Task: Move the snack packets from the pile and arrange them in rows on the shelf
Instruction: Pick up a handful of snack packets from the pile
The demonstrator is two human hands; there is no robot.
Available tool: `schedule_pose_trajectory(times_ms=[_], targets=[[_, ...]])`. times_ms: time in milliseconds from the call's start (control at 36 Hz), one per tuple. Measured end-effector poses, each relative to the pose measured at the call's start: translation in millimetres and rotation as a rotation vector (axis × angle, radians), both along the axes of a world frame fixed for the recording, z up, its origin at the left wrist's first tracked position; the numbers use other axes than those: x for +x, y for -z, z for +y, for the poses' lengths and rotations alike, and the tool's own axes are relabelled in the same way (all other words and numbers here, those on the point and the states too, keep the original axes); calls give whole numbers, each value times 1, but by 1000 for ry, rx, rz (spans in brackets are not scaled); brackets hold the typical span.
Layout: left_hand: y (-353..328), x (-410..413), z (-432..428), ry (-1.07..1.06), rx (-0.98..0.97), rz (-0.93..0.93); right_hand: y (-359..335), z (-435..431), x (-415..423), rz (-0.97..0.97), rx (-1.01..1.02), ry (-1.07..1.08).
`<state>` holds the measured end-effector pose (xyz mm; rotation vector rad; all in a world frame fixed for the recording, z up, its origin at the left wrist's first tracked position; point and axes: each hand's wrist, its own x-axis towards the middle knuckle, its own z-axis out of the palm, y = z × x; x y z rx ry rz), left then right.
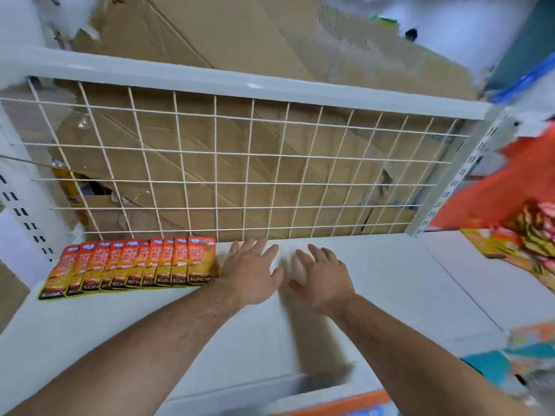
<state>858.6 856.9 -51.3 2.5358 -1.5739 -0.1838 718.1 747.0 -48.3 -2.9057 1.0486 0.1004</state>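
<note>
Snack packets [132, 267], orange-red with yellow lower halves, lie in one overlapping row at the far left of the white shelf [375, 295], as seen from the head camera. Their tops point toward the white wire grid [240, 163] that closes the back of the shelf, and the row runs from the left edge to about the middle. Flattened brown cardboard [210, 40] shows through and above the grid.

Just right of the last packet is the left hand [250, 273], palm down, fingers spread and straight, holding nothing; its little-finger side is just beside that packet, though whether it touches is unclear. The right hand [322, 277] is near it on the right, also palm down with fingers spread and nothing in it. It is slightly blurred, and a shadow lies beneath it, so whether it rests on the shelf cannot be told.

At the far right, past a slotted white post [459, 181], a blurred pile [531, 235] of similar packets lies on the neighbouring shelf, with a large orange-red bag [492, 193] above it.
</note>
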Motion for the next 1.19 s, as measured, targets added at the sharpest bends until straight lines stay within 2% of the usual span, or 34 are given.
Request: schedule_pose_trajectory(times_ms=[306, 694, 1195], targets=[[-21, -136, -79, 145, 10, -17, -16, -60, -154, -98, 1, 176], [-39, -324, -183, 267, 45, -8, -41, -144, -350, -92, -12, 283], [-25, -430, -365, 516, 4, -66, -29, -276, -464, -112, 11, 507]])
